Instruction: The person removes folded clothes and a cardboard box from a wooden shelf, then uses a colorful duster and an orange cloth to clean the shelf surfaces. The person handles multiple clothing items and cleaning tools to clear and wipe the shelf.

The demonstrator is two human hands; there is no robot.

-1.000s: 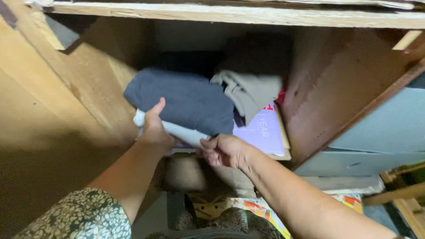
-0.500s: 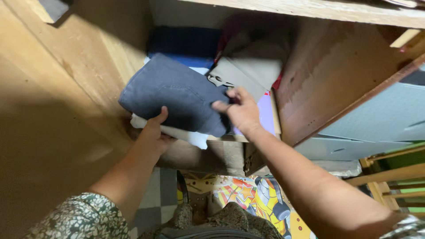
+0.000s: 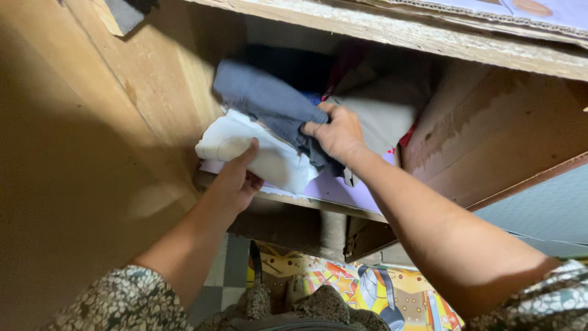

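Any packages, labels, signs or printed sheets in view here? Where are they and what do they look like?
Lilac printed sheet: flat on the shelf under the folded clothes, partly hidden.
Cartoon-printed mat: on the floor below the shelf, yellow, orange and blue.
Cardboard sheet: flat on top, pale with a print.

A wooden cupboard (image 3: 153, 92) fills the frame, its brown side panel (image 3: 73, 153) catching a patch of warm light near the upper left while the lower part falls into shadow. A pale, rough-edged plank (image 3: 416, 34) runs across the top as the shelf above, with a sheet of cardboard (image 3: 490, 12) lying on it. The recess behind is dark. To the right, a reddish-brown inner wall (image 3: 490, 141) shows scuffed, worn patches, and beyond it a pale blue-grey surface (image 3: 545, 208) slants away. Below the shelf edge, grey floor tiles (image 3: 220, 276) meet a brightly coloured cartoon-print mat (image 3: 349, 288) in orange, yellow and blue.
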